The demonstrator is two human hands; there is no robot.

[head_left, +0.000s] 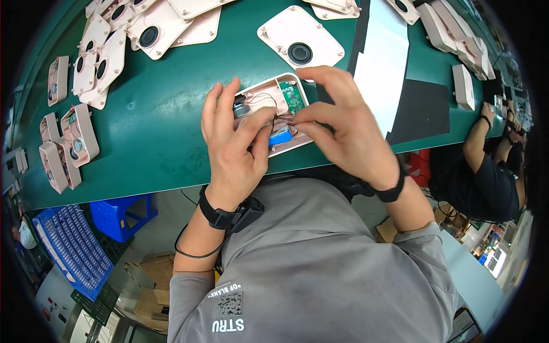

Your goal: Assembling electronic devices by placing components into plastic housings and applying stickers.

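Note:
A pale pink plastic housing lies open on the green bench in front of me. Inside it sit a green circuit board, a blue battery pack, a round grey metal part and thin wires. My left hand reaches over the housing's left side, thumb and index finger pinched at the wires. From the right, my right hand pinches the same wires with thumb and fingers near the middle of the housing. The fingertips partly cover the wire ends, so any connector there is hidden.
Beyond the housing lies a pink cover with a black round speaker. More such covers pile up at the far left. Several filled housings stand at the left edge. A black mat lies to the right, where a co-worker sits.

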